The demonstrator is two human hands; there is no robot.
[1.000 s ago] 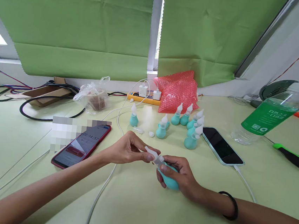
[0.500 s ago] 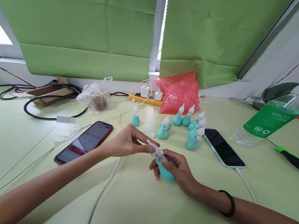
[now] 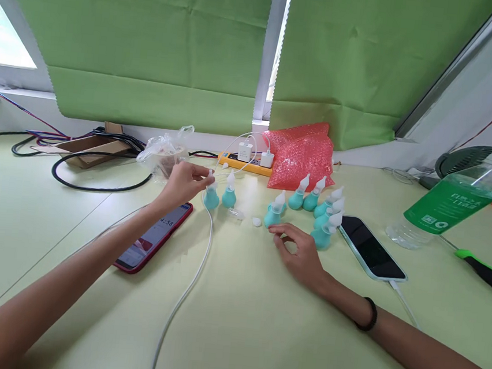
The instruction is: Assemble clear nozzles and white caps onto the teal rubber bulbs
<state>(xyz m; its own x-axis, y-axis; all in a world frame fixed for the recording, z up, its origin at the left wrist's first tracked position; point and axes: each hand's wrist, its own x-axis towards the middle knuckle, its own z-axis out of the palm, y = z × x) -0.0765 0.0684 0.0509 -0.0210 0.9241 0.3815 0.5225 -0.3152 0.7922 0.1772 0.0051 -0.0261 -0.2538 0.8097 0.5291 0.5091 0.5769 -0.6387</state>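
Observation:
Pinched between the thumb and fingers of my left hand (image 3: pixel 187 183) is the pale tip of a teal bulb nasal aspirator (image 3: pixel 211 199), which stands upright on the table. Just right of it is a second aspirator (image 3: pixel 229 198). My right hand (image 3: pixel 298 254) is empty, its fingers curved and apart. Its fingertips are by the base of another aspirator (image 3: pixel 273 217); I cannot tell whether they touch. Several more aspirators (image 3: pixel 321 237) stand behind and to the right of that hand. A clear small tube (image 3: pixel 235 213) and a white piece (image 3: pixel 257 222) lie between the hands.
A red-cased phone (image 3: pixel 148 245) lies partly under my left forearm, and a white cable (image 3: pixel 188 289) crosses the table. At right are a charging phone (image 3: pixel 372 249), a tilted green-labelled bottle (image 3: pixel 447 198) and a screwdriver (image 3: pixel 487 273). Pink bubble wrap (image 3: pixel 303 158) and a power strip (image 3: pixel 231 161) sit behind.
The aspirator held in both hands has moved left and away, and now stands beside the other one with my left hand at its tip. My right hand has let go of it.

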